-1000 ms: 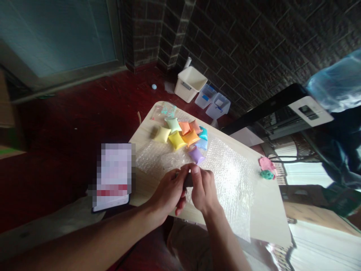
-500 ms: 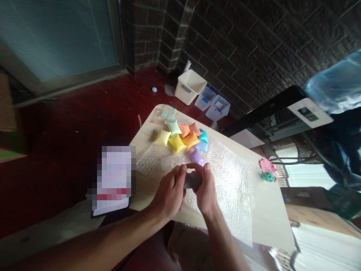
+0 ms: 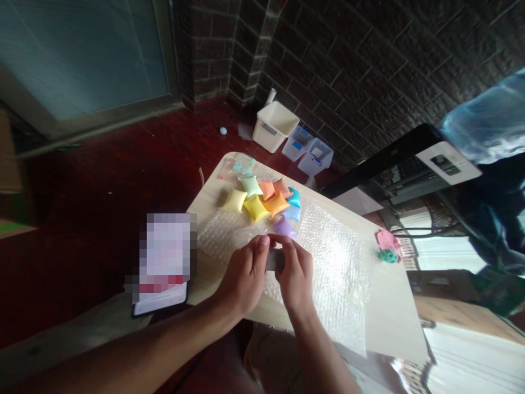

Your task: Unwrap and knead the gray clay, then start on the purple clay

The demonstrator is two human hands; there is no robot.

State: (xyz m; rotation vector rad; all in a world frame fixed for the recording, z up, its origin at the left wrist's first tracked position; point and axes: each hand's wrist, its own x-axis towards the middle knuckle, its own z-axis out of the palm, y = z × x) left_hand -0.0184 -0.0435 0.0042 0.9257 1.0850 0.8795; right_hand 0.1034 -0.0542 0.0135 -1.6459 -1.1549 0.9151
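Note:
Between my two hands, over the near part of the table, is a dark grey lump of modelling clay point(image 3: 274, 260). My left hand point(image 3: 247, 273) grips its left end, the thumb lying along the top. The other end is pinched by my right hand point(image 3: 296, 273), whose fingers partly cover it. Just beyond my fingertips lies a purple pillow-shaped packet point(image 3: 284, 226). Farther back, several similar packets sit in a cluster, among them a yellow packet point(image 3: 256, 208) and an orange packet point(image 3: 276, 204). Clear bubble wrap point(image 3: 336, 262) is spread under and beside my hands.
The pale table point(image 3: 394, 306) carries a pink shape point(image 3: 387, 239) and a green shape point(image 3: 388, 256) at its right edge. A tablet-like device point(image 3: 159, 303), its screen blurred, stands at the left. A cream basket point(image 3: 270, 134) and clear boxes point(image 3: 315, 158) are on the floor behind.
My right hand has turned, its thumb and fingers now covering more of the clay's right end. Less of the grey lump shows. The packets have not moved on the table.

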